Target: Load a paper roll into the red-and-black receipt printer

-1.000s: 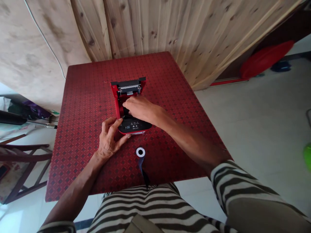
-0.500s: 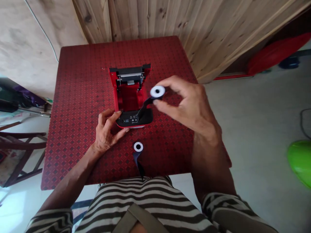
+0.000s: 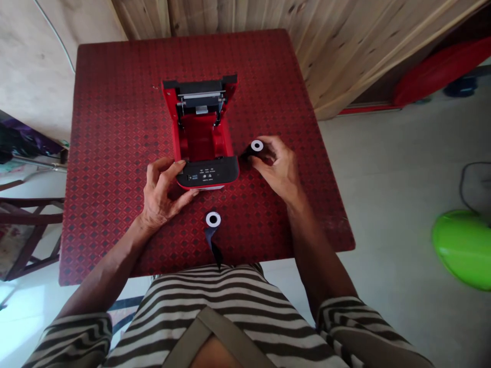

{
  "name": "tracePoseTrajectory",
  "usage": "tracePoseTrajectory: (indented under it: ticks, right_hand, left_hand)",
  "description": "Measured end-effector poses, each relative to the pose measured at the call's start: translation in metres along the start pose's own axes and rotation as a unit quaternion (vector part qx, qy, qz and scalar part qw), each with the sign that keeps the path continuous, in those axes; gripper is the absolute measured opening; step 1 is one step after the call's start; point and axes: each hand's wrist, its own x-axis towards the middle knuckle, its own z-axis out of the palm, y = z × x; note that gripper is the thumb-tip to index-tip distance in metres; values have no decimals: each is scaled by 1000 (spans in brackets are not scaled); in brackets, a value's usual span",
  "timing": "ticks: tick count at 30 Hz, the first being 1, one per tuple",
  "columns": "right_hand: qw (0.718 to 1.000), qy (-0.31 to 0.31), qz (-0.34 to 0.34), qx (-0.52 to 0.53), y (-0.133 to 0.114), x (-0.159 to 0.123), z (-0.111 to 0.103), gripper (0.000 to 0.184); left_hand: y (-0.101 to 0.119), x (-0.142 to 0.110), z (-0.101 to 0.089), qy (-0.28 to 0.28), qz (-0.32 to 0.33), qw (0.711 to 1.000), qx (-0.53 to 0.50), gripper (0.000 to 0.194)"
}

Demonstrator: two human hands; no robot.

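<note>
A red and black printer (image 3: 209, 171) stands on the table with its lid raised, showing a red hollow inside. My left hand (image 3: 161, 191) grips its front left corner, fingers on top and thumb low at the front. To the right of the printer, my right hand (image 3: 278, 163) pinches a small roll (image 3: 257, 146) with a white end and a dark centre; a dark strip hangs from it toward the printer. A second roll (image 3: 213, 220) of the same kind rests in front of the printer, its dark strip (image 3: 215, 250) trailing to the table's near edge.
The table (image 3: 115, 102) has a red patterned cover and backs onto a plank wall (image 3: 238, 18). A wooden chair (image 3: 30, 225) is at the left. On the floor at the right is a bright green object (image 3: 462, 250).
My right hand has lowered the roll from above the printer's right side to beside it near the tabletop. The strip no longer crosses the printer's front. My left hand keeps its hold.
</note>
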Motion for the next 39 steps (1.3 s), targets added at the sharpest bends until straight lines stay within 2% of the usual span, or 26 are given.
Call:
tracePoseTrajectory:
  ticks: [2,3,4,6,7,8,9,11,12,14,16,18,20,23,25,27,29,33,36,39]
  right_hand:
    - [1000,17,3,-23,-7,-10,-11,57]
    - [998,42,7,-50,-15,-19,-18,57]
    - [994,68,12,-81,-24,-29,-25,52]
    - [982,120,26,-142,-47,-52,-37,20]
    - [986,80,32,-145,-58,-64,-39,11]
    - [992,-2,33,-124,-68,-76,-38,7]
    - [992,-84,27,-94,-76,-86,-34,8]
    - [981,-192,2,-39,-83,-102,-16,23]
    - [976,-216,-14,-20,-83,-107,-4,32]
    - [974,-222,-46,1,-79,-112,20,42]
    - [973,-217,-72,16,-74,-112,38,40]
    - [971,-218,-89,27,-77,-110,43,34]
    - [967,-232,-98,36,-89,-105,35,30]
    - [960,-246,-128,20,-121,-87,7,33]
    - [958,-223,-179,-39,-142,-63,-11,37]
    - [948,-174,-233,-127,-153,-34,-17,36]
    - [933,-145,-270,-187,-151,-3,-11,37]
    - [911,-197,-268,-244,-130,42,24,29]
    - [894,-237,-252,-284,-120,54,43,18]
    - [886,-257,-237,-306,-120,59,47,15]
  left_hand:
    - [0,0,0,-4,-1,1000,0,71]
    - [0,0,0,-5,-3,1000,-5,71]
    - [1,0,0,-7,-3,1000,-10,71]
    - [1,1,1,-7,-2,1000,-14,71]
    - [1,1,1,-5,1,1000,-12,72]
    - [1,1,2,-3,4,1000,-11,72]
    - [1,2,2,0,6,1000,-10,73]
    - [1,2,2,3,10,1000,-14,74]
    - [1,2,2,3,9,1000,-15,75]
    - [1,1,2,1,5,1000,-14,75]
    - [1,1,2,-1,-3,1000,-15,73]
    - [1,0,2,-4,-7,1000,-11,72]
    - [1,-1,2,-7,-7,1000,-10,72]
    - [1,-1,2,-6,-10,999,-32,73]
    - [1,-1,2,-2,-14,999,-47,73]
    - [2,-1,3,5,-11,998,-56,72]
    - [2,0,3,7,-5,998,-56,70]
    - [2,-2,3,-1,-7,1000,-23,71]
    - [1,-3,3,-7,-12,1000,-8,71]
    - [1,-3,4,-8,-11,1000,-14,73]
